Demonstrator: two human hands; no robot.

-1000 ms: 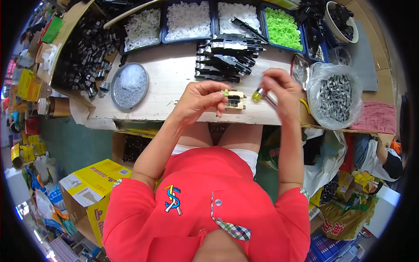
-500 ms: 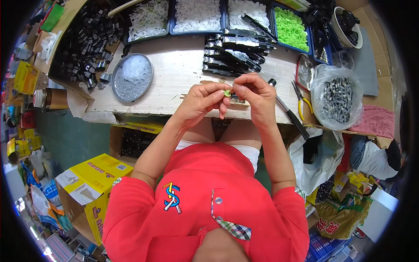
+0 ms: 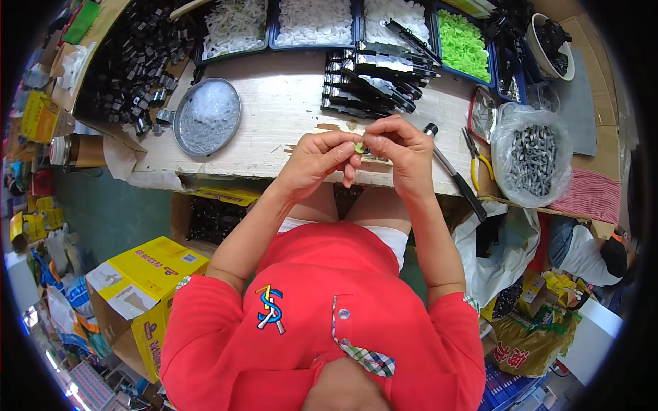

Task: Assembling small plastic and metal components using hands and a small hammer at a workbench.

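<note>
Just above the near edge of the workbench (image 3: 274,89), my left hand (image 3: 315,159) pinches a small light-green plastic piece (image 3: 359,148) between thumb and forefinger. My right hand (image 3: 406,151) meets it from the other side. Its thumb and forefinger are pressed together right beside the green piece, and whatever they grip is hidden. A stack of long black plastic parts (image 3: 373,82) lies beyond my hands. By my right wrist rests a hammer-like tool with a black handle (image 3: 469,195).
Trays of white pieces (image 3: 315,46) and a tray of bright-green pieces (image 3: 491,81) line the back. A round dish (image 3: 179,140) stands at left beside heaped black parts (image 3: 140,68). Yellow-handled pliers (image 3: 488,168) and a bag of metal parts (image 3: 531,161) lie at right.
The view has shifted slightly, so the bench things sit a little differently in the picture. My hands stay together around the green piece, almost unmoved.
</note>
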